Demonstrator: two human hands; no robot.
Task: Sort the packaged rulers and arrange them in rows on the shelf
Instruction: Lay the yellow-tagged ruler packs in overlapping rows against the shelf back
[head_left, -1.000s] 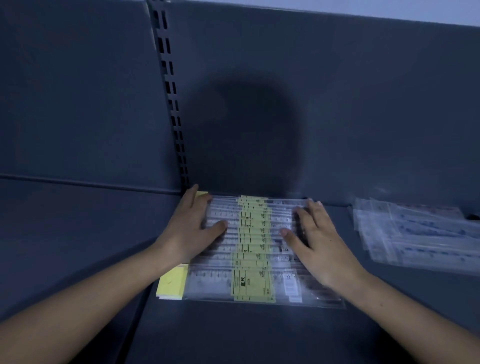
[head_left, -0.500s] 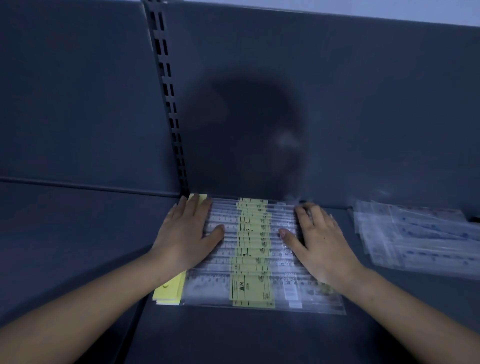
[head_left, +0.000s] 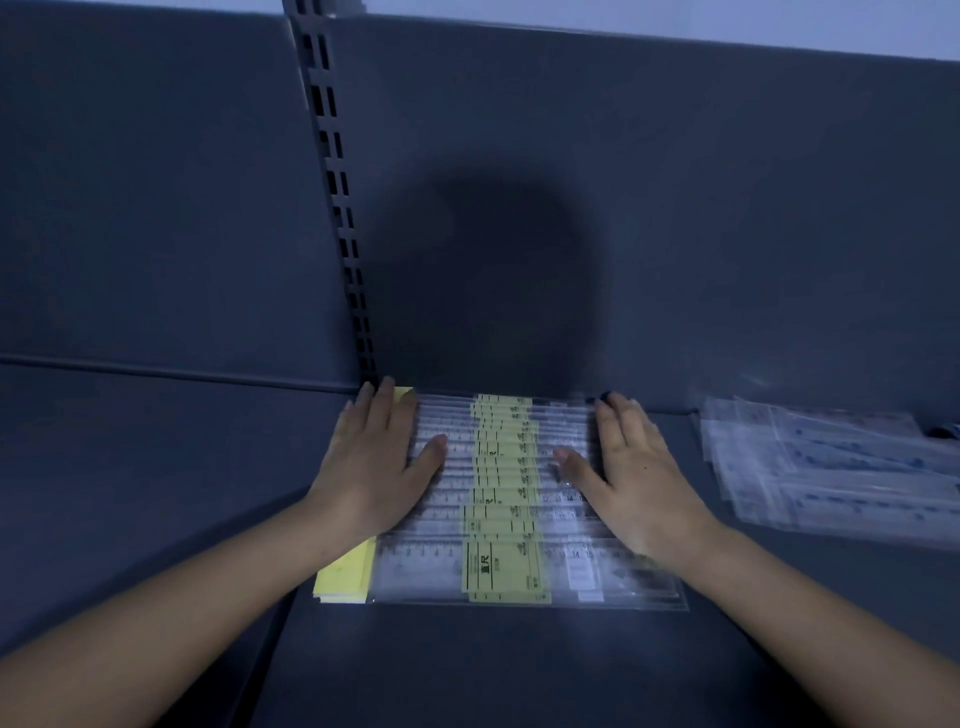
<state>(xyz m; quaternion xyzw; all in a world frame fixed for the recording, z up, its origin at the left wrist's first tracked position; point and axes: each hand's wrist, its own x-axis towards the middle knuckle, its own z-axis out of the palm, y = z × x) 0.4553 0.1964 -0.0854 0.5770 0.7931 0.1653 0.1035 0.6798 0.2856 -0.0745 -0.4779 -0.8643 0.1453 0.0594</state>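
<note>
Dark grey metal makes up everything behind and below: a back panel (head_left: 727, 208) and a flat shelf (head_left: 467, 665) under dim bluish light. At far left a neighbouring shelf board (head_left: 130, 467) runs off out of frame. A slotted upright (head_left: 337, 208) drops down the panel and meets the shelf just behind the left hand (head_left: 376, 467). That hand lies flat, palm down, fingers straight and close together, fingertips near the back panel and thumb spread inward; it grips nothing and presses on the left ends of the rulers (head_left: 501, 499). Under its heel and wrist a stack of yellow sheets (head_left: 345, 577) pokes out, its far corner showing again beside the fingertips. The rulers sit in clear sleeves, overlapped like shingles in one row from the back panel toward the shelf front, their yellow labels (head_left: 504, 571) lined up in a strip down the middle. A round shadow (head_left: 493, 275) falls on the panel above the row. The right hand (head_left: 636, 478) mirrors the left: flat, fingers straight, thumb toward the labels, holding nothing, pressing on the right ends of the row and hiding them. Both forearms cross the shelf front and cover part of the nearest sleeve's corners. Well apart to the right lies a loose pile (head_left: 831, 467) of clear packets with blue print, fanned unevenly and running out of frame.
</note>
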